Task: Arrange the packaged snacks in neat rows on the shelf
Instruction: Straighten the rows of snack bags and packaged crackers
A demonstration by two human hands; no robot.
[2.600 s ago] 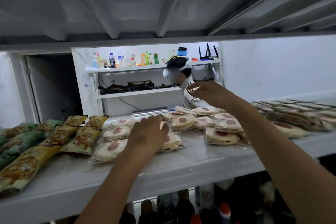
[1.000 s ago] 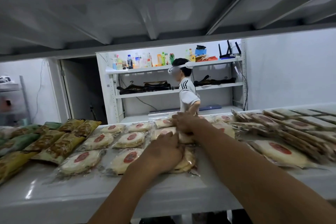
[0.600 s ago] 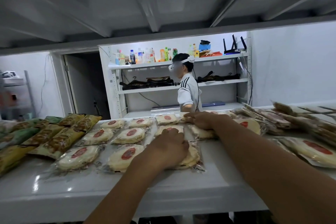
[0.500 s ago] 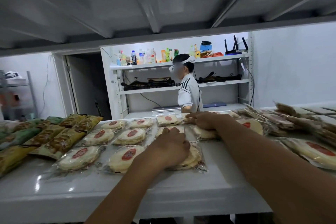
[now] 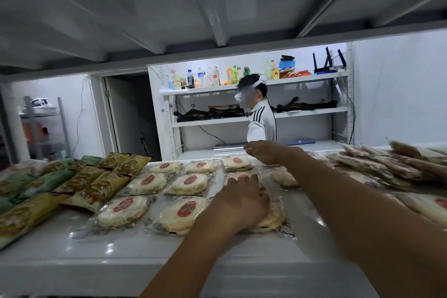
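Observation:
Round flat cakes in clear packets with red labels lie in rows on the white shelf [image 5: 169,256]. Two columns of three are lined up, from the front left packet [image 5: 123,210] to a back packet [image 5: 200,166]. My left hand [image 5: 242,201] rests palm down on the front packet of the third column [image 5: 275,218], and its fingers reach the packet behind [image 5: 243,176]. My right hand [image 5: 268,152] hovers at the shelf's far edge beside the back packet [image 5: 235,162], above a loose packet [image 5: 283,175]. Its fingers are loosely bent and nothing shows in them.
Yellow and green snack bags [image 5: 79,186] lie in slanted rows on the left. A loose heap of more packets [image 5: 387,167] fills the right. Beyond the shelf a person [image 5: 260,118] stands before white shelving holding bottles [image 5: 200,78]. An upper shelf [image 5: 217,7] hangs close overhead.
My right hand has lifted slightly off the far packets and drawn left. My left hand stays on the front packet of the third column. The view has shifted a little.

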